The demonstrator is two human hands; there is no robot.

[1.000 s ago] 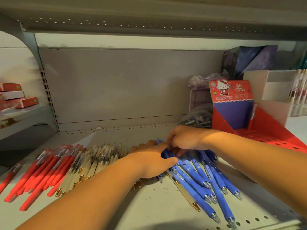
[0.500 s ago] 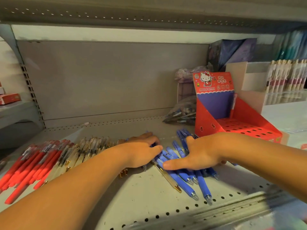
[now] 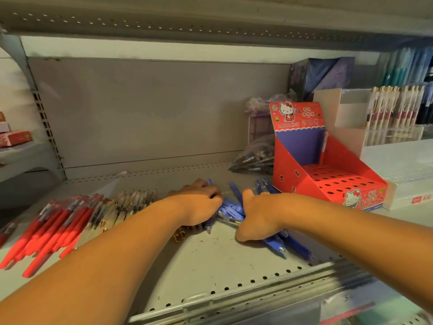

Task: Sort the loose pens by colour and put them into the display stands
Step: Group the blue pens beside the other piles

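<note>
Nearest the camera, two bare forearms reach in over the perforated front edge of the shelf (image 3: 210, 261). Just beyond, both hands close on a loose bunch of blue pens (image 3: 230, 208) lying flat at the middle of the shelf. The pens are matte blue with clear tips, crossing each other at angles. The left hand (image 3: 199, 202) rests palm down on the bunch with its fingers (image 3: 212, 195) curled over the pens. The right hand (image 3: 257, 216) lies over the other side, its fingers pressed together and fairly straight against the pens. Its thumb is spread toward the near edge, and several pen tips stick out from under the palm. To the left, clear pens (image 3: 126, 202) with gold trim lie in a row, and further left a batch of red pens (image 3: 54, 228) is fanned out. Behind the right hand stands a red display stand (image 3: 293, 174) printed with a cartoon cat. Its stepped deck is full of open holes, and a single pen (image 3: 325, 144) is upright at the back corner. Beside it lies a clear bag (image 3: 255, 158) of dark pens. Farther right, a pale display stand (image 3: 346, 127) holds upright white pens (image 3: 393, 111).
</note>
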